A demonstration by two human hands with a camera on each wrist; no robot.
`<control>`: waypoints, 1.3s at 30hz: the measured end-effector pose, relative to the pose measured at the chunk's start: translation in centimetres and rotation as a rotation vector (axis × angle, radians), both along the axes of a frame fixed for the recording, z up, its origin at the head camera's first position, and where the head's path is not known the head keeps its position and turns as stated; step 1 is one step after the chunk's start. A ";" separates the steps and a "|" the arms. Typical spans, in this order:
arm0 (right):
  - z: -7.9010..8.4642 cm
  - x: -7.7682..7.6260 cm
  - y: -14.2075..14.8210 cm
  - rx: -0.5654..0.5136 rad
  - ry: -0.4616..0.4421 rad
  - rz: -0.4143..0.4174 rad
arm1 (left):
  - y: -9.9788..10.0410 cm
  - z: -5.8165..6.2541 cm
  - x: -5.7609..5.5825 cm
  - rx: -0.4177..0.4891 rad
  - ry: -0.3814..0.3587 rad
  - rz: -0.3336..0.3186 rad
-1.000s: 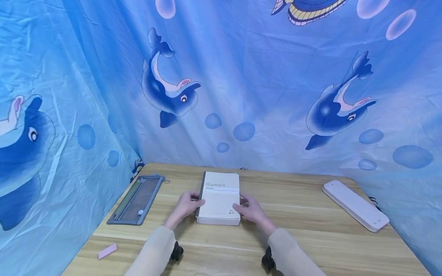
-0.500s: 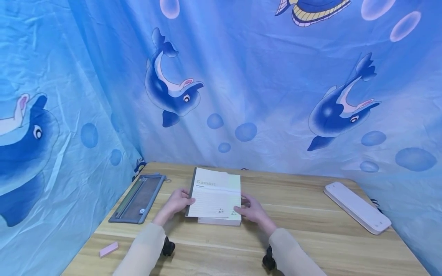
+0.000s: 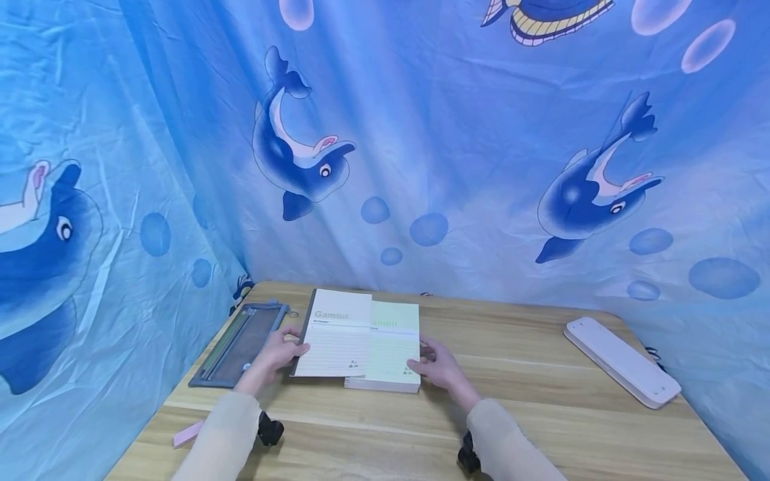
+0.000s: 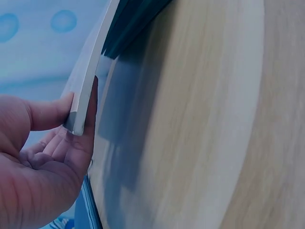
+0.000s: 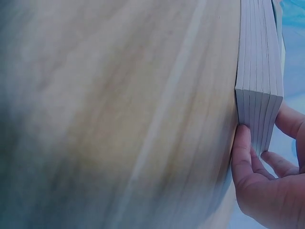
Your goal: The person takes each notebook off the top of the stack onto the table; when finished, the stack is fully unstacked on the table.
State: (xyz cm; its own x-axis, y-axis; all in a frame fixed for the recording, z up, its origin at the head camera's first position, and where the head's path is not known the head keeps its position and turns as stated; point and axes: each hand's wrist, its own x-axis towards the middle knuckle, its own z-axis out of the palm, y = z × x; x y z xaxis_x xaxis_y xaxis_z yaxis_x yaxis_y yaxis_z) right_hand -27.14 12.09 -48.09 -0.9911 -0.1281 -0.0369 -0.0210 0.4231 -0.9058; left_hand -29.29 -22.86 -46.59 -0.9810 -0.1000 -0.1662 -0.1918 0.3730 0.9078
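White "Gambit" notebook [image 3: 333,335], pinched in left grip [image 3: 280,350]

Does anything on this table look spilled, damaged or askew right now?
Nothing looks spilled or damaged. The white notebook is out of line, jutting left past the pale green notebook topping the stack; the left grip pinches its left edge, so that seems deliberate.

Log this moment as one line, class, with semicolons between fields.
left hand: pinches white notebook, partly over notebook stack; right hand: holds stack's right side; left side: mesh pouch; right side: white case
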 end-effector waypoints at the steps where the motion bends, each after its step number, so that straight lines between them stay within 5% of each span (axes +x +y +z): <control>1: 0.0 0.0 0.0 0.002 -0.001 -0.002 | -0.3 0.0 0.0 -0.008 -0.006 0.002; 14: -0.1 -0.1 0.0 0.012 0.005 -0.009 | -3.1 -0.4 0.7 -0.040 -0.084 0.053; 28: -0.1 0.1 -0.1 0.021 0.003 -0.009 | -3.0 -0.7 1.3 -0.126 -0.061 0.057; 39: -0.1 0.0 -0.1 0.035 0.014 -0.013 | -1.9 0.0 1.7 -0.441 0.028 0.024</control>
